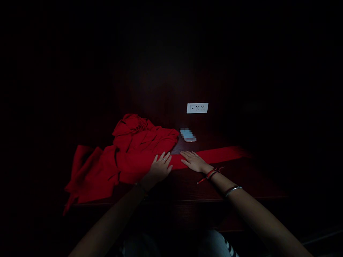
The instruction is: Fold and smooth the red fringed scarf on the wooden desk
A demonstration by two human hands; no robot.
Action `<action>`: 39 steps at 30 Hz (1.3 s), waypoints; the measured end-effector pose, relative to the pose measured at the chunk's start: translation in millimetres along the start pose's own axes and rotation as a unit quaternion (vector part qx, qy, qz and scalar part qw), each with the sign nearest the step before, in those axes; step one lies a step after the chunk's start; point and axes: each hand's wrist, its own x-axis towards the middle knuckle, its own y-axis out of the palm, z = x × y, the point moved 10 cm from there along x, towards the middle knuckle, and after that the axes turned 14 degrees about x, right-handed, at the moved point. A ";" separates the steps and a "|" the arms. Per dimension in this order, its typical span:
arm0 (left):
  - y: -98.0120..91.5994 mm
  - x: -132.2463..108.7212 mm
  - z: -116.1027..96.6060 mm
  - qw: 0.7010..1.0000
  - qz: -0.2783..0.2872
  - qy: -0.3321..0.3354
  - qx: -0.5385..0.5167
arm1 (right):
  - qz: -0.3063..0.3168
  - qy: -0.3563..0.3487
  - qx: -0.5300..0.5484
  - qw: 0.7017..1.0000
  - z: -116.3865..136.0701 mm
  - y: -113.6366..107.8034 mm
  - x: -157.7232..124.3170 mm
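Observation:
A long red cloth (222,154), which looks like a scarf, lies across a dark wooden table. Its right part is a narrow flat strip that fades into shadow at the far end. On the left the fabric is bunched into a loose heap, and one corner hangs over the front edge. My left hand (160,167) rests palm down on the strip beside the heap, fingers spread. Palm down too, my right hand (194,161) lies on the strip a little to the right, with its fingers stretched out. Neither hand grasps the fabric.
Behind the strip lies a flat pale object with a blurred-out face (188,135), perhaps a phone. A white socket plate (197,107) is on the dark wall at the back. The table's front edge (187,201) runs before my knees. Deep shadow hides both sides.

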 end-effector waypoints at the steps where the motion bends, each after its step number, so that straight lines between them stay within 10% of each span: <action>1: 6.7 2.4 -2.2 1.000 0.016 0.002 -0.009 | 0.000 0.001 -0.001 1.000 0.1 -0.1 -0.2; 14: 4.3 -71.3 71.4 0.992 0.045 -0.118 0.010 | -0.008 -0.003 -0.002 1.000 1.7 -3.8 -0.7; 18: -6.2 -55.6 56.7 0.995 0.012 -0.094 0.030 | -0.049 -0.053 0.003 0.997 18.3 -15.7 -6.7; 23: -17.0 -28.4 17.0 0.994 0.042 0.097 0.012 | -0.080 -0.193 0.023 0.978 66.2 -28.8 -26.7; 39: -14.8 -12.4 51.2 0.981 0.023 0.125 -0.144 | -0.087 -0.258 -0.069 0.960 97.4 -24.3 -36.1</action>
